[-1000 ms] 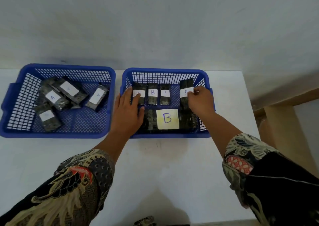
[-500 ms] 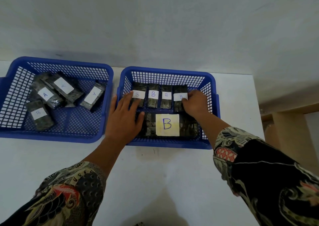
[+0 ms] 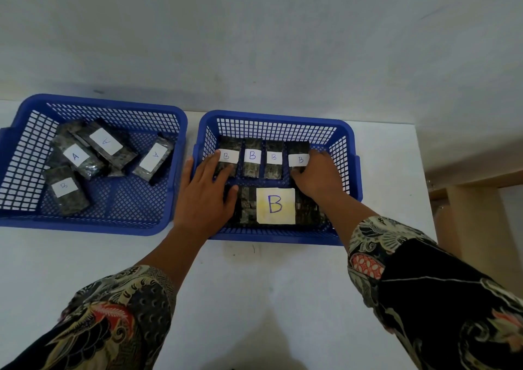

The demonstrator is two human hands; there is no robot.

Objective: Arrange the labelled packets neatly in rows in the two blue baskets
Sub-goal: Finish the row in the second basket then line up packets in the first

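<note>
We saw a white table pushed up against a plain pale grey-white wall. The wall was lit softly and evenly, and shadows lay on the tabletop near its front edge. To the right of the table stood a light wooden frame, only partly in view.

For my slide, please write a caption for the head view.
Both hands straighten four B packets in the right basket.

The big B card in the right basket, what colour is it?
Pale yellow with a blue handwritten B, the big card shows best in the head view.
</note>
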